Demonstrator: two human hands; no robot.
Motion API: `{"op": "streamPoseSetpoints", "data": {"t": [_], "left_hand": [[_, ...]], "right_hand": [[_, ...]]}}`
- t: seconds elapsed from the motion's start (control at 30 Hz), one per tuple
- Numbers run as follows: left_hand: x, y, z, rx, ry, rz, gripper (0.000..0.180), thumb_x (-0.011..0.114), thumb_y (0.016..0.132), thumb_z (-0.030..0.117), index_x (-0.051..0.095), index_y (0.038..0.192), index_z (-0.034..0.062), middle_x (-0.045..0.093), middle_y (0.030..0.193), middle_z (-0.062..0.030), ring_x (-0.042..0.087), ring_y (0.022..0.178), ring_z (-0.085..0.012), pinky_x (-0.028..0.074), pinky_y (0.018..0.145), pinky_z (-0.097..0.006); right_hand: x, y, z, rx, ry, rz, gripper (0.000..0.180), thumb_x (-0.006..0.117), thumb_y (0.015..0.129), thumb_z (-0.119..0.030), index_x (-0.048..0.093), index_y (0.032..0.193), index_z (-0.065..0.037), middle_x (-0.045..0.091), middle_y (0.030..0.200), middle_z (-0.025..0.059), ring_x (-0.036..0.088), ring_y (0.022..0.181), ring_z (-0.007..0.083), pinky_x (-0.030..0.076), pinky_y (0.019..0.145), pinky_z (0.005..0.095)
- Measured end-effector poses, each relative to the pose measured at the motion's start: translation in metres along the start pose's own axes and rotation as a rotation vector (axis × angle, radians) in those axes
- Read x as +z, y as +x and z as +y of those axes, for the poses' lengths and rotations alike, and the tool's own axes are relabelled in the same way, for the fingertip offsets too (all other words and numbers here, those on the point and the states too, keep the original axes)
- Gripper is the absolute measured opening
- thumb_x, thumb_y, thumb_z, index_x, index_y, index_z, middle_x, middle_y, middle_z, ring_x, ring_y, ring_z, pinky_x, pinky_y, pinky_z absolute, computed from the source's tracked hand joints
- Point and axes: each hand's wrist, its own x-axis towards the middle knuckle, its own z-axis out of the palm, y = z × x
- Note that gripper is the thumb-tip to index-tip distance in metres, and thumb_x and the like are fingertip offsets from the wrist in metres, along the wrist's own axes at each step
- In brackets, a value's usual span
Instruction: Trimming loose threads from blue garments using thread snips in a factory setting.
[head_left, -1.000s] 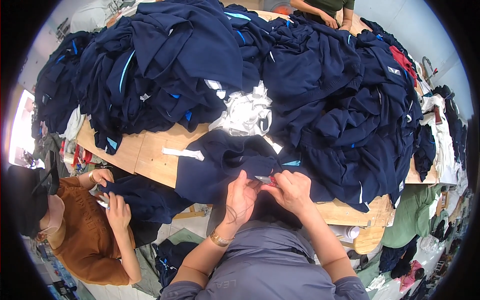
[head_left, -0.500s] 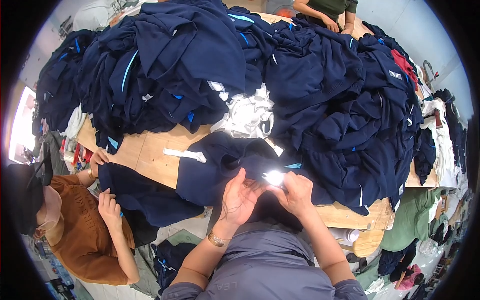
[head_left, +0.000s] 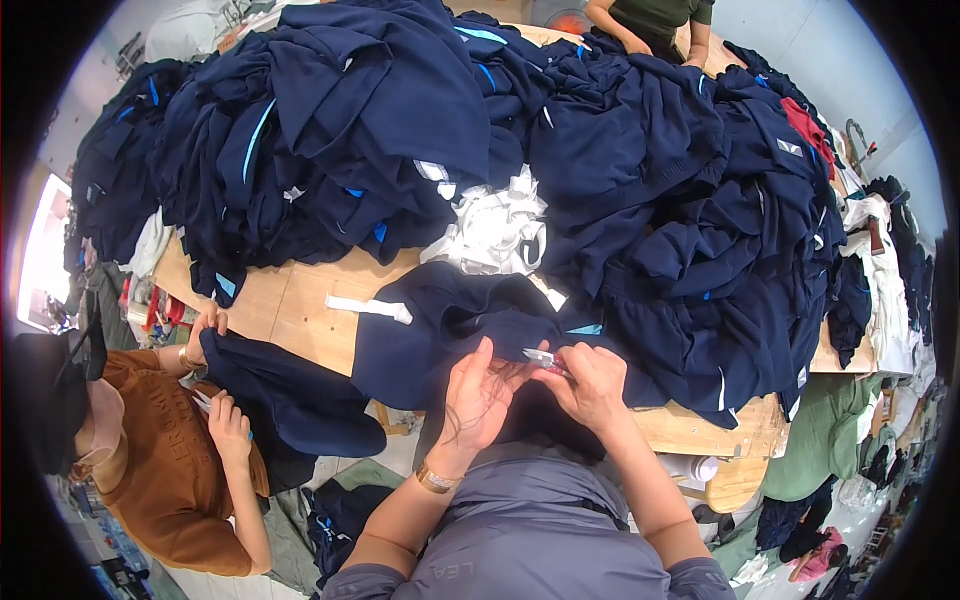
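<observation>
Both hands working at 6 o'clock of frame, on near edge of wooden surface. Left hand half open, palm up, fingers spread and loosely curled, loose dark threads draped across palm, fingertips touching navy garment. Gold bracelet on left wrist. Right hand closed around small clipper, pinched between thumb and fingers, metal tip pointing toward 9 o'clock, just beside left fingertips. Garment lying flat on surface edge, directly at 12 o'clock of both hands, near hem hanging over toward grey-clad torso. White strip on bare wood at 9 o'clock of garment, touching it. Huge pile of navy clothes with light-blue trim covering surface from 10 through 3 o'clock. White bundle at 12 o'clock of garment, wedged between piles. Red piece at 2 o'clock on pile. Second person in brown shirt at 8 o'clock, both hands on another dark garment hanging off surface. Third person's forearms at far edge, 12 o'clock. Green cloth hanging at 4 o'clock.
</observation>
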Motion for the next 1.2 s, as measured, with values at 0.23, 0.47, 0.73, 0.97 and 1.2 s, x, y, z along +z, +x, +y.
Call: {"op": "streamPoseSetpoints", "data": {"t": [0.23,0.47,0.73,0.97,1.2], "left_hand": [[0.003,-0.001,0.001,0.012,0.081,0.009,0.044,0.030,0.100,0.028,0.049,0.116,-0.0085,0.058,0.111,-0.0219,0.053,0.113,-0.0341,0.049,0.090,-0.038],[0.004,-0.001,0.002,-0.019,0.065,0.037,0.044,0.030,0.100,0.028,0.047,0.118,-0.0085,0.055,0.117,-0.0210,0.052,0.113,-0.0340,0.048,0.093,-0.039],[-0.001,0.001,0.001,0.007,0.004,0.008,0.044,0.030,0.100,0.030,0.048,0.118,-0.0066,0.056,0.116,-0.0188,0.051,0.116,-0.0347,0.046,0.094,-0.040],[0.002,0.001,0.000,0.006,-0.005,0.004,0.044,0.031,0.100,0.031,0.050,0.115,-0.0058,0.058,0.113,-0.0179,0.050,0.116,-0.0351,0.045,0.095,-0.041],[-0.003,0.001,-0.002,0.005,-0.047,-0.006,0.043,0.033,0.099,0.031,0.053,0.109,-0.0055,0.060,0.109,-0.0181,0.051,0.116,-0.0347,0.049,0.090,-0.039]], "right_hand": [[-0.003,0.004,-0.002,-0.027,-0.026,-0.022,0.035,0.073,0.071,-0.037,0.052,0.065,-0.010,0.044,0.055,0.0011,0.041,0.043,0.0176,0.031,0.044,0.0288],[-0.004,0.001,-0.001,-0.166,0.140,-0.053,0.040,0.075,0.065,-0.043,0.054,0.066,-0.009,0.046,0.056,0.0011,0.043,0.044,0.0182,0.032,0.044,0.0296],[-0.003,0.000,0.000,-0.032,-0.006,0.007,0.036,0.073,0.070,-0.037,0.054,0.068,-0.007,0.045,0.055,0.0024,0.040,0.044,0.0195,0.031,0.046,0.0298],[-0.001,-0.001,0.002,-0.092,-0.063,0.018,0.036,0.071,0.072,-0.039,0.053,0.064,-0.009,0.042,0.053,0.0009,0.039,0.044,0.0177,0.029,0.046,0.0292],[-0.001,0.004,0.000,-0.103,-0.079,0.008,0.036,0.070,0.073,-0.041,0.053,0.064,-0.011,0.042,0.053,0.0002,0.042,0.044,0.0161,0.029,0.046,0.0284]]}}
